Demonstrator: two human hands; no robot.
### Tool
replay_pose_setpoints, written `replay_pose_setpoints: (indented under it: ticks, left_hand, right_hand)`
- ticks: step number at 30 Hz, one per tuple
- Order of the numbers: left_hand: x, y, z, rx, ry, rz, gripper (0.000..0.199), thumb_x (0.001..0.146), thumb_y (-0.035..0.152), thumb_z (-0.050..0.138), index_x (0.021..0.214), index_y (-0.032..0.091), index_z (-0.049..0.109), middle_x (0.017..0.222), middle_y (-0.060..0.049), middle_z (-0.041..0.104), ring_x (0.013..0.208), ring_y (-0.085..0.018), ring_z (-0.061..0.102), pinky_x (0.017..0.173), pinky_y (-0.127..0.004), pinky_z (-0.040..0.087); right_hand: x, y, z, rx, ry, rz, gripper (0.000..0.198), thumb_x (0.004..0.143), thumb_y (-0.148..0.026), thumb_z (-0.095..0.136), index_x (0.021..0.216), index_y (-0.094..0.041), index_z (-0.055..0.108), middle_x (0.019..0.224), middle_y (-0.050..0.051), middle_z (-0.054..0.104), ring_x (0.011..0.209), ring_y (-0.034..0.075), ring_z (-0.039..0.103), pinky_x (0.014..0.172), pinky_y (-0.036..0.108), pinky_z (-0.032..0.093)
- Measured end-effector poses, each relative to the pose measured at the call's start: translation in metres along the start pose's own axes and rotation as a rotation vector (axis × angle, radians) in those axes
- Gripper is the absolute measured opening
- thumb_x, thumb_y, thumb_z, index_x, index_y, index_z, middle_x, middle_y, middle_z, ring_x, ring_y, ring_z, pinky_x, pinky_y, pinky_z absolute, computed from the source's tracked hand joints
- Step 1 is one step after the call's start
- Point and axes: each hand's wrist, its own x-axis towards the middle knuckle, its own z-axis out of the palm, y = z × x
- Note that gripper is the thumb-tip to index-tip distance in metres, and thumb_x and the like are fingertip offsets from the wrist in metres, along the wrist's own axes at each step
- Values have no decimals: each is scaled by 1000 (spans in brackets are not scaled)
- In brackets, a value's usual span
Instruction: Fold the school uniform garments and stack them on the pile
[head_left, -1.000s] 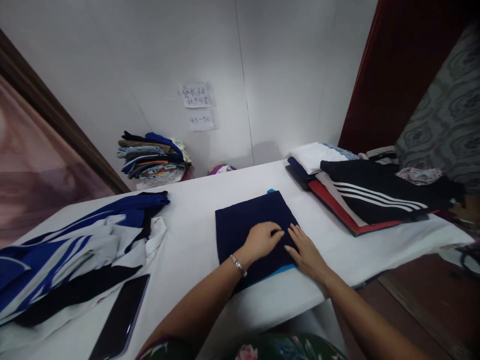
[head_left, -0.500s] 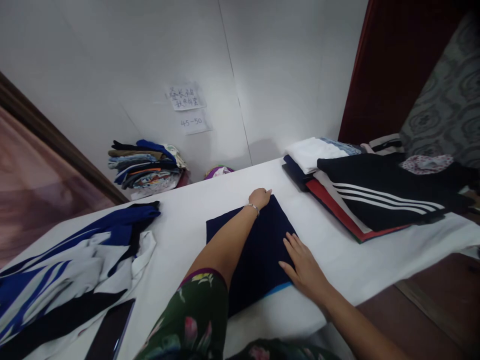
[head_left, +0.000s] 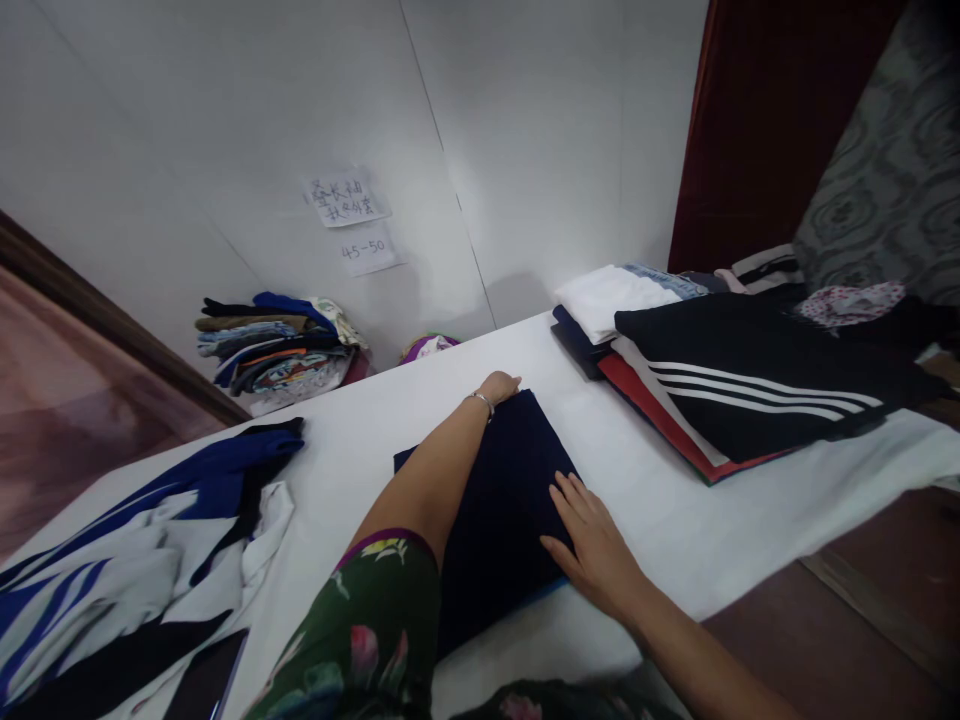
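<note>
Head view: folded navy garment (head_left: pixel 506 520) lies flat on the white table (head_left: pixel 345 490) in front of you. Your left hand (head_left: pixel 499 385) is at its far edge, fingers curled; can't tell if it grips cloth. Your right hand (head_left: pixel 596 540) rests on the right edge, fingers extended, gripping nothing. Striped black garment (head_left: pixel 735 345) to the right.

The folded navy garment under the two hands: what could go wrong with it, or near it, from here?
The left hand, at the far edge of the folded navy garment, might pull the layers crooked. The right hand, lying on its side edge, could wrinkle it. The dark phone lies close beside loose clothes; moving those might shift it.
</note>
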Motion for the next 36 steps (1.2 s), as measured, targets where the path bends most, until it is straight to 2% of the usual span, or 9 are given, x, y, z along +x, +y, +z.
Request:
replay_pose_setpoints:
  ticks: [3, 5, 8, 12, 16, 20, 25, 36]
  left_hand:
    - [-10, 1, 0, -35, -55, -38, 47, 92, 53, 44, 94, 13, 70, 100, -9, 71, 88, -21, 66, 78, -29, 51]
    - [-16, 3, 1, -36, -66, -35, 47, 87, 55, 51, 91, 13, 72, 101, -10, 72, 91, -23, 66, 79, -27, 49]
    - [-18, 7, 5, -26, -41, -41, 40, 84, 49, 57, 94, 14, 72, 105, -11, 72, 98, -24, 65, 82, -26, 46]
    - [-16, 9, 16, -34, 13, -79, 36, 88, 43, 51, 97, 15, 72, 104, -11, 72, 101, -23, 65, 83, -25, 45]
    - [-18, 9, 34, -37, 96, -135, 37, 90, 44, 47, 101, 16, 70, 107, -11, 70, 102, -23, 64, 84, -28, 46]
    - [-21, 11, 52, -30, 196, -158, 41, 93, 48, 39, 108, 20, 66, 121, -12, 64, 115, -25, 57, 92, -33, 44]
    - [-18, 6, 60, -53, 157, -156, 49, 96, 51, 30, 104, 18, 66, 113, -12, 68, 108, -23, 61, 88, -31, 46]
    - [-14, 6, 61, -29, 123, -158, 50, 97, 46, 26, 109, 16, 65, 117, -14, 66, 110, -22, 61, 87, -30, 45]
  right_hand:
    - [0, -1, -1, -7, -19, 10, 61, 95, -46, 41, 147, -14, 36, 155, 10, 27, 144, 29, 22, 113, 50, 30]
    - [1, -1, -2, -11, -20, 9, 60, 95, -45, 42, 146, -14, 37, 155, 11, 27, 143, 29, 23, 113, 50, 31]
    - [0, -1, 0, -16, 4, -7, 59, 95, -44, 42, 146, -15, 37, 155, 11, 28, 143, 30, 24, 112, 51, 32]
    - [-1, 0, 1, -19, 30, -21, 59, 95, -43, 43, 146, -15, 37, 154, 11, 29, 143, 29, 25, 111, 50, 34]
    - [-1, -1, 1, -28, 43, -16, 58, 95, -42, 43, 146, -16, 37, 154, 11, 30, 143, 29, 26, 111, 50, 34]
    - [0, -2, 0, -26, 34, -5, 58, 94, -42, 44, 145, -15, 38, 154, 12, 31, 142, 30, 26, 112, 50, 33]
    - [0, -1, 2, 16, 47, -12, 59, 94, -44, 44, 146, -16, 37, 154, 12, 30, 143, 31, 25, 112, 52, 32]
    - [0, 0, 3, 77, 54, 16, 61, 92, -47, 46, 146, -20, 37, 154, 11, 31, 142, 31, 25, 112, 53, 31]
